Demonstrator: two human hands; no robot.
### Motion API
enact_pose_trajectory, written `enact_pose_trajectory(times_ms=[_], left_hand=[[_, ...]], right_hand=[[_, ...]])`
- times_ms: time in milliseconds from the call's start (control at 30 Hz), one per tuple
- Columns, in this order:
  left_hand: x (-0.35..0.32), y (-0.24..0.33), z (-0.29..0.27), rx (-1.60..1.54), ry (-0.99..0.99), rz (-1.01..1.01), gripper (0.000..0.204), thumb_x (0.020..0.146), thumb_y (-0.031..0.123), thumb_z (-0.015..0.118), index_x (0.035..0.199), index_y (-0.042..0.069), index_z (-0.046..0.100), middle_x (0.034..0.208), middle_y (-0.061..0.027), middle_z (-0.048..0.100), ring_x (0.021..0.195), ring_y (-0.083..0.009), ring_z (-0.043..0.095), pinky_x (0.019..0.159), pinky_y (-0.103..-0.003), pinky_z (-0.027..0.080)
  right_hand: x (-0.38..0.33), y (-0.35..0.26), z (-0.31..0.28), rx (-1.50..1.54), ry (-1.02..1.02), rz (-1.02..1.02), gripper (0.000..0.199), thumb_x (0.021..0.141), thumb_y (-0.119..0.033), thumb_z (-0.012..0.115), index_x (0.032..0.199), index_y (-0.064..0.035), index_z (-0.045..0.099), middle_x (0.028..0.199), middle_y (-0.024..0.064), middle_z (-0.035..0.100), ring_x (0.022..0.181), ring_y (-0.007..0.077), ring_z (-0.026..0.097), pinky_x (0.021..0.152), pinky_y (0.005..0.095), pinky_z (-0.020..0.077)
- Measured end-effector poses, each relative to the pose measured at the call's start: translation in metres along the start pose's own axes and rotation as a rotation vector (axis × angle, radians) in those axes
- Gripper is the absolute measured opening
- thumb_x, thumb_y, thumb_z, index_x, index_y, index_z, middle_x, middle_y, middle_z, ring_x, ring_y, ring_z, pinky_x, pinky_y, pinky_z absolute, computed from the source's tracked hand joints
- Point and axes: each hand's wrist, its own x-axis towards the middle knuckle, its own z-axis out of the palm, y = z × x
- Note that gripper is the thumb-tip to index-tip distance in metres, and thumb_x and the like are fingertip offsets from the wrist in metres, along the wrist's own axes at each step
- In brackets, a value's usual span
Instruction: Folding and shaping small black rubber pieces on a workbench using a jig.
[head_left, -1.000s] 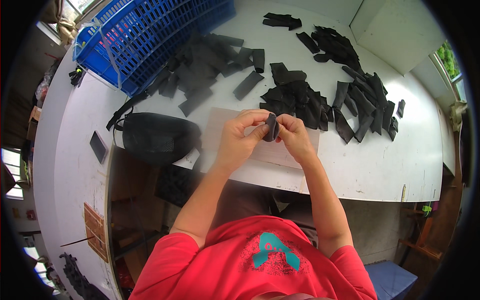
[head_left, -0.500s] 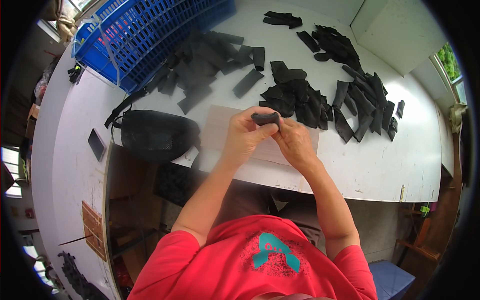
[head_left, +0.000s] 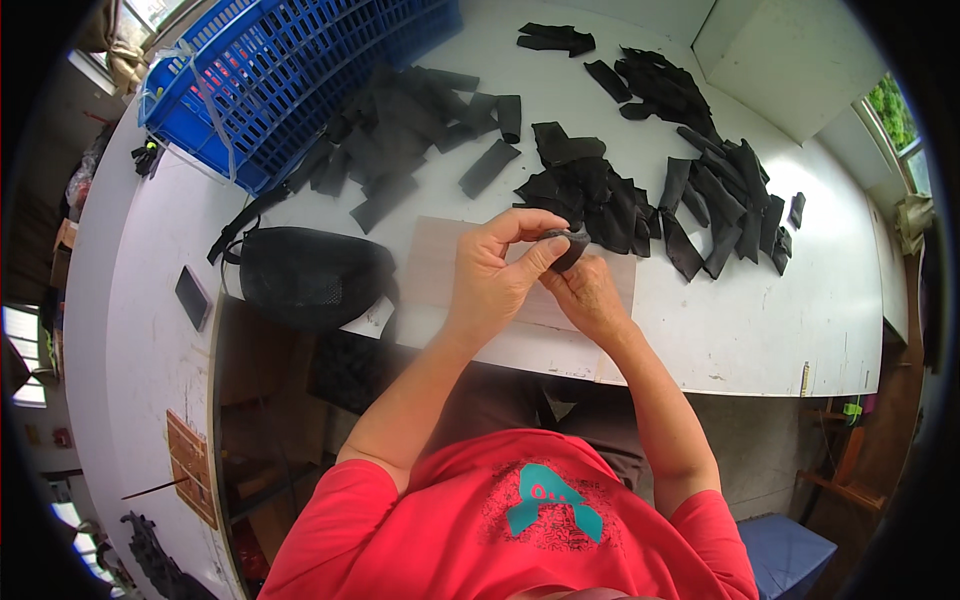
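Between my hands, above a pale board [head_left: 440, 290] on the white table, is a small black fabric piece [head_left: 572, 252], folded or tube-like. My left hand [head_left: 495, 265] pinches its upper edge between thumb and fingers. My right hand [head_left: 590, 295] is closed on its lower part, with the fingertips partly hidden behind the cloth. Just beyond my hands lies a heap of black fabric pieces [head_left: 590, 190]. Similar pieces form a pile [head_left: 390, 130] at the far left and another pile [head_left: 730, 200] to the right.
A blue plastic crate [head_left: 270, 90] stands at the back left. Nearer are a black bag [head_left: 315, 275] and a dark phone [head_left: 192, 297]. More black pieces [head_left: 665, 85] lie at the back right, by a white panel [head_left: 770, 60]. A blue stool [head_left: 785, 555] is at lower right.
The black fabric piece has turned and shifted slightly right between my hands. My left thumb and fingers now pinch its top edge, and my right hand has moved slightly lower.
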Motion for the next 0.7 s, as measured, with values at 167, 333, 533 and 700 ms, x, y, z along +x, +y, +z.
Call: enact_pose_trajectory(times_ms=[167, 333, 533, 700], left_hand=[[-0.001, 0.002, 0.001, -0.044, 0.042, -0.048, 0.008, 0.076, 0.006, 0.061, 0.081, 0.0, 0.061, 0.075, -0.0015, 0.061, 0.069, -0.0079, 0.053, 0.064, -0.021, 0.042], [0.001, 0.003, -0.005, 0.29, -0.045, 0.057, 0.007, 0.075, 0.007, 0.062, 0.08, 0.002, 0.062, 0.073, -0.0007, 0.06, 0.064, -0.0074, 0.051, 0.058, -0.021, 0.04], [-0.006, -0.003, -0.006, -0.148, 0.131, 0.0, 0.01, 0.08, 0.011, 0.059, 0.083, 0.001, 0.061, 0.078, -0.0051, 0.061, 0.068, -0.011, 0.054, 0.063, -0.022, 0.042], [-0.006, -0.017, -0.021, -0.696, 0.172, -0.009, 0.013, 0.082, 0.014, 0.055, 0.089, 0.004, 0.06, 0.088, -0.01, 0.06, 0.086, -0.0208, 0.055, 0.082, -0.032, 0.041]], right_hand=[[0.006, -0.01, -0.01, -0.058, -0.058, 0.043, 0.017, 0.078, -0.019, 0.057, 0.077, -0.0018, 0.058, 0.07, 0.0143, 0.058, 0.064, 0.0301, 0.056, 0.054, 0.038, 0.042], [-0.005, 0.012, 0.017, 0.038, 0.042, -0.025, 0.019, 0.079, -0.021, 0.056, 0.073, -0.0024, 0.058, 0.062, 0.0136, 0.056, 0.057, 0.0315, 0.054, 0.05, 0.0383, 0.0407], [0.007, -0.009, 0.002, -0.183, 0.002, -0.024, 0.027, 0.08, -0.025, 0.056, 0.068, -0.0008, 0.054, 0.057, 0.0133, 0.053, 0.054, 0.0329, 0.052, 0.049, 0.0406, 0.0391], [0.012, -0.022, -0.009, -0.217, -0.018, -0.059, 0.03, 0.081, -0.027, 0.054, 0.067, -0.0005, 0.051, 0.058, 0.013, 0.052, 0.053, 0.0334, 0.05, 0.049, 0.0414, 0.0383]])
